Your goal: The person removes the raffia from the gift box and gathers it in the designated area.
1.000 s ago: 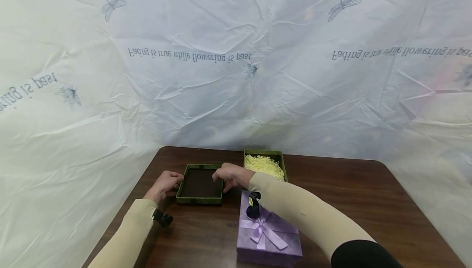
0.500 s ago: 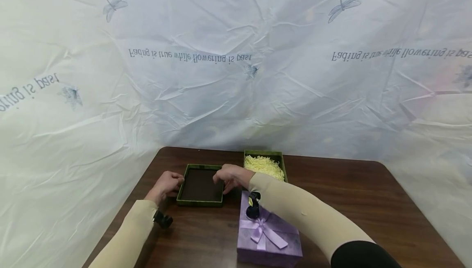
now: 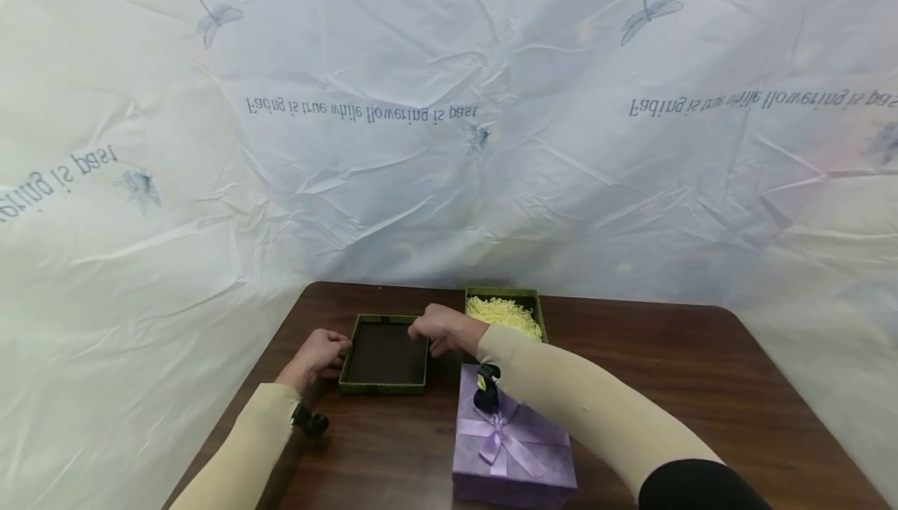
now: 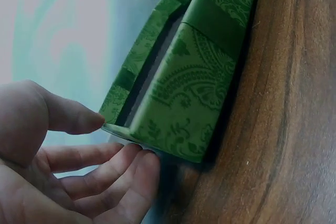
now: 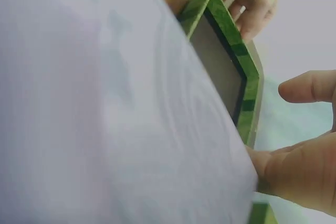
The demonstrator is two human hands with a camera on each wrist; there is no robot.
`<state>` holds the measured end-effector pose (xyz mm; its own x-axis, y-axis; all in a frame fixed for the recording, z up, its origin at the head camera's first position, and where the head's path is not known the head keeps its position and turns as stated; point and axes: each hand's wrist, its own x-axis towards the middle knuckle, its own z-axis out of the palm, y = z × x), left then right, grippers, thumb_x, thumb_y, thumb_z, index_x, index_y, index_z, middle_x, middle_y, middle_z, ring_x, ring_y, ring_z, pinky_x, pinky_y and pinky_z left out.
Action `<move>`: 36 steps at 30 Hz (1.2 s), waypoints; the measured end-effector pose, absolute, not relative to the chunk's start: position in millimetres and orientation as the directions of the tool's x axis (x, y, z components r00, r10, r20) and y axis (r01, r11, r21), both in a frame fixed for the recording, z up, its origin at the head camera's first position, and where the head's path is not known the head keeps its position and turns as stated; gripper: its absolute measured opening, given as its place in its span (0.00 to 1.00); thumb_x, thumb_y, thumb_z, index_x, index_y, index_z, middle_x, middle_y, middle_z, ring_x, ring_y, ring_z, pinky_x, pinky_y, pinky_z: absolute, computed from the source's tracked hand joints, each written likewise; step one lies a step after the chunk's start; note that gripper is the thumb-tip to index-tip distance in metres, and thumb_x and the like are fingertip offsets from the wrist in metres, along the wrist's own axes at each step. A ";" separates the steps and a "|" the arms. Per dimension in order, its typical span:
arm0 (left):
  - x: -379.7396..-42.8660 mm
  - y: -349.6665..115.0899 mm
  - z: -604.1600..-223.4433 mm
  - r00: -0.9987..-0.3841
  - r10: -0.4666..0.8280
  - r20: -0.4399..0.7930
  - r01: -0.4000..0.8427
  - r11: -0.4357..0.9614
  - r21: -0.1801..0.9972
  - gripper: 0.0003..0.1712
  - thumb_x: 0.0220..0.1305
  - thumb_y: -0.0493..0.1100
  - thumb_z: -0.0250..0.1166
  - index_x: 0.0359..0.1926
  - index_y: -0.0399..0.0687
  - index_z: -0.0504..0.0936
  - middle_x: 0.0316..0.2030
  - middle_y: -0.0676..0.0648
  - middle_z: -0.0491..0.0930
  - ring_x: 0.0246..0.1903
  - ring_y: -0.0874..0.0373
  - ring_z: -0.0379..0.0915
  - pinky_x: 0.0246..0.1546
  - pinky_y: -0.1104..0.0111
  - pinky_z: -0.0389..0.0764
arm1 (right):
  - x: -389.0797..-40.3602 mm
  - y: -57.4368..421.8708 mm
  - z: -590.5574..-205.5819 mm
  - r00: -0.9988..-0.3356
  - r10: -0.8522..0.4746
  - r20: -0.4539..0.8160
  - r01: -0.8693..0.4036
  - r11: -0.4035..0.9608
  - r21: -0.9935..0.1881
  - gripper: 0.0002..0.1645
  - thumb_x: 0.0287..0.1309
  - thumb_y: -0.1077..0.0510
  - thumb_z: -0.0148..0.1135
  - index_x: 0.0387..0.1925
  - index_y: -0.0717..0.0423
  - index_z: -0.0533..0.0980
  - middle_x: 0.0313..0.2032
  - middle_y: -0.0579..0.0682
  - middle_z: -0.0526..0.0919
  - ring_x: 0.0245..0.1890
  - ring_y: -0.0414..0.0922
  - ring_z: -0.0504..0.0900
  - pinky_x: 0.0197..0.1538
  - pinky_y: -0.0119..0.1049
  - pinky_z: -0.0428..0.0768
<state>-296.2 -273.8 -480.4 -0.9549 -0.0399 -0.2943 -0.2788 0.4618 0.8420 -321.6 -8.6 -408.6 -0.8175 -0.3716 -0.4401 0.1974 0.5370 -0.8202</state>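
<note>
A shallow green patterned box lid (image 3: 383, 388), dark inside, lies open side up on the left of the table. My left hand (image 3: 324, 351) pinches its left edge; in the left wrist view the thumb (image 4: 79, 116) is on the rim and the fingers (image 4: 126, 177) are outside and beneath. My right hand (image 3: 442, 327) is at the lid's right edge, its index finger reaching over the rim. The right wrist view shows thumb and finger (image 5: 310, 87) spread wide with nothing between them. Whether the right hand touches the lid is hard to tell.
Behind my right forearm stands a green box (image 3: 502, 291) filled with yellow shredded paper (image 3: 503, 316). A purple gift box (image 3: 515, 448) with a ribbon bow sits under that forearm. Printed white sheeting (image 3: 421, 182) hangs behind the brown table (image 3: 673, 385).
My right hand has lifted slightly and drawn a little away from the lid's right edge. The left hand keeps its pinch, and the lid stays about where it was.
</note>
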 end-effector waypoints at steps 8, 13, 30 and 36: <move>-300.2 -265.9 -471.9 -0.976 -0.053 -0.212 -0.211 0.476 0.854 0.20 0.72 0.42 0.55 0.58 0.34 0.75 0.48 0.37 0.76 0.37 0.52 0.74 0.35 0.59 0.83 | -324.4 11.6 -396.2 -0.853 -0.384 -0.353 0.132 0.495 -0.859 0.06 0.60 0.63 0.60 0.38 0.59 0.73 0.20 0.48 0.66 0.19 0.43 0.62 0.29 0.41 0.70; -299.0 -257.6 -465.2 -0.997 -0.060 -0.038 -0.068 0.654 0.754 0.17 0.69 0.42 0.59 0.52 0.35 0.79 0.46 0.36 0.79 0.39 0.48 0.77 0.34 0.57 0.81 | -317.9 21.3 -383.5 -0.865 -0.425 -0.267 0.028 0.491 -0.870 0.16 0.62 0.62 0.60 0.50 0.64 0.77 0.42 0.60 0.81 0.35 0.53 0.81 0.40 0.47 0.83; -293.2 -209.0 -454.0 -0.945 0.249 0.210 0.315 0.535 0.784 0.29 0.66 0.52 0.64 0.64 0.44 0.73 0.61 0.41 0.72 0.60 0.42 0.69 0.56 0.52 0.77 | -306.0 69.0 -367.7 -0.847 -0.530 -0.040 -0.383 0.661 -0.645 0.27 0.60 0.54 0.66 0.60 0.54 0.72 0.53 0.53 0.78 0.53 0.50 0.79 0.51 0.42 0.80; -290.6 -193.5 -445.9 -0.919 0.325 0.223 0.351 0.419 0.837 0.30 0.66 0.49 0.65 0.66 0.49 0.70 0.65 0.40 0.68 0.63 0.38 0.65 0.60 0.47 0.73 | -306.8 88.4 -373.9 -0.827 -0.562 -0.004 -0.455 0.674 -0.581 0.27 0.59 0.53 0.67 0.59 0.54 0.73 0.53 0.54 0.78 0.53 0.51 0.79 0.52 0.43 0.80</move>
<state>-290.6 -193.5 -445.9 -0.9190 0.3254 0.2227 0.3512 0.4186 0.8375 -306.8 88.4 -373.9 -0.8272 -0.5618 -0.0037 -0.4554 0.6742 -0.5814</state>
